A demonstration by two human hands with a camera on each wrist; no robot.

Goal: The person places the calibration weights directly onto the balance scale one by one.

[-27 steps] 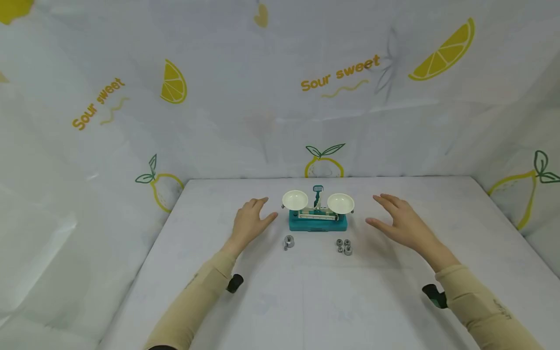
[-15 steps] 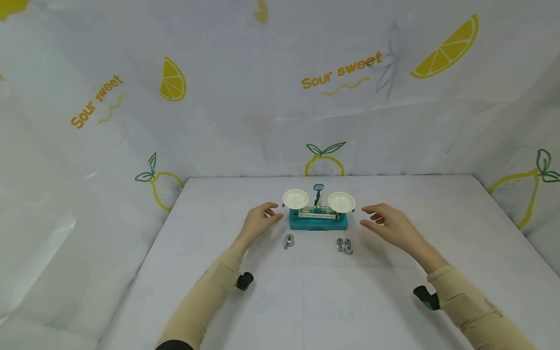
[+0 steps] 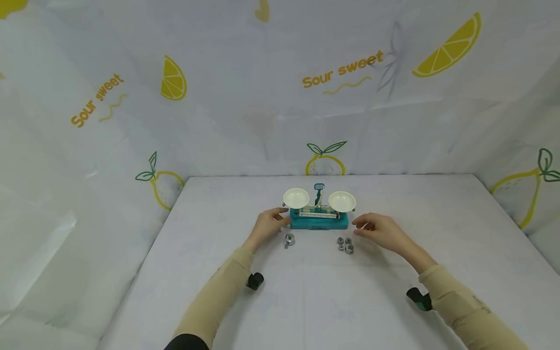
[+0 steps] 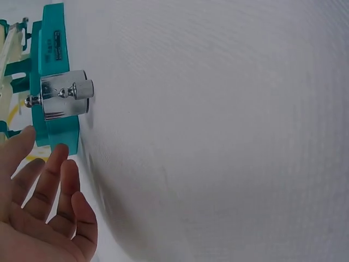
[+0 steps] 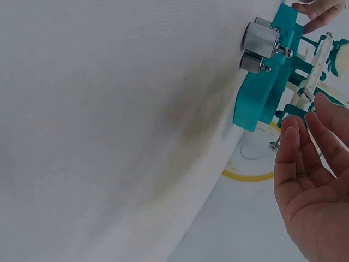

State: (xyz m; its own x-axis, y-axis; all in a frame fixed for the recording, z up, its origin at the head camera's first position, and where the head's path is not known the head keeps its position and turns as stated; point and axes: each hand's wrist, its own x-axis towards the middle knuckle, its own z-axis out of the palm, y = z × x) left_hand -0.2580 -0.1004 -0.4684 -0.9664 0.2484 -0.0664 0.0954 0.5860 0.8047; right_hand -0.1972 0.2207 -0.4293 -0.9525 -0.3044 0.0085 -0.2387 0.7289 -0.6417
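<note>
A teal balance scale (image 3: 319, 223) with two cream pans (image 3: 296, 198) stands upright toward the back of the table. Beside its left end is my left hand (image 3: 268, 226), fingers loosely bent with nothing between them; whether the fingertips touch the base I cannot tell. My right hand (image 3: 379, 233) hovers by the right end, its fingers relaxed and holding nothing. Two metal weights (image 4: 65, 95), one large and one small, stand in front of the base on the left. Several more metal weights (image 3: 345, 245) are grouped in front on the right.
White cloth printed with lemons covers the table (image 3: 280, 301) and the wall (image 3: 245, 97) behind it. The wall rises at the table's back edge, a little beyond the scale. Cloth also hangs along the left and right sides.
Both hands have moved inward to the two ends of the scale, the left one rightward and the right one leftward and lower. Their fingers have bent more. Scale and weights stay put.
</note>
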